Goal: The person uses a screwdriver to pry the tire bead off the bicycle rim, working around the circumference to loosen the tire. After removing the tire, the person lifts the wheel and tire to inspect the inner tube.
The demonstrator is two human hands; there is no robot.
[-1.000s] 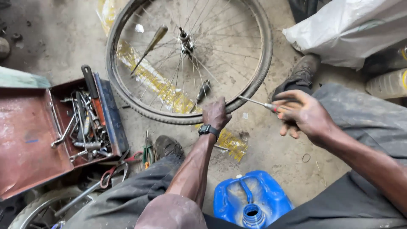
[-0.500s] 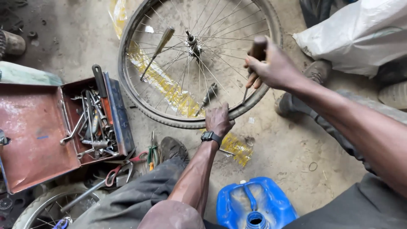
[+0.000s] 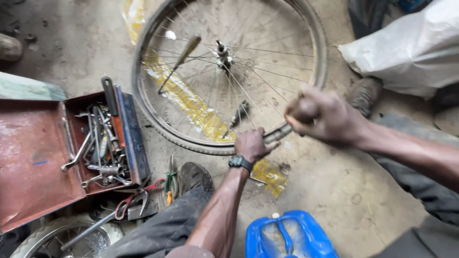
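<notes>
The bicycle wheel (image 3: pixel 229 71) lay flat on the dirt floor (image 3: pixel 334 191), beside an open red toolbox (image 3: pixel 43 157) of wrenches. The left hand (image 3: pixel 252 145) (a watch on its wrist) pressed closed on the tyre's near edge. The right hand (image 3: pixel 325 117), blurred, was clenched round a tool handle (image 3: pixel 306 111) just above the rim

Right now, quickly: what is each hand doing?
Left hand: closed on the rim of the spoked bicycle wheel.
Right hand: fisted around a dark tool handle, raised; blurred.
</notes>
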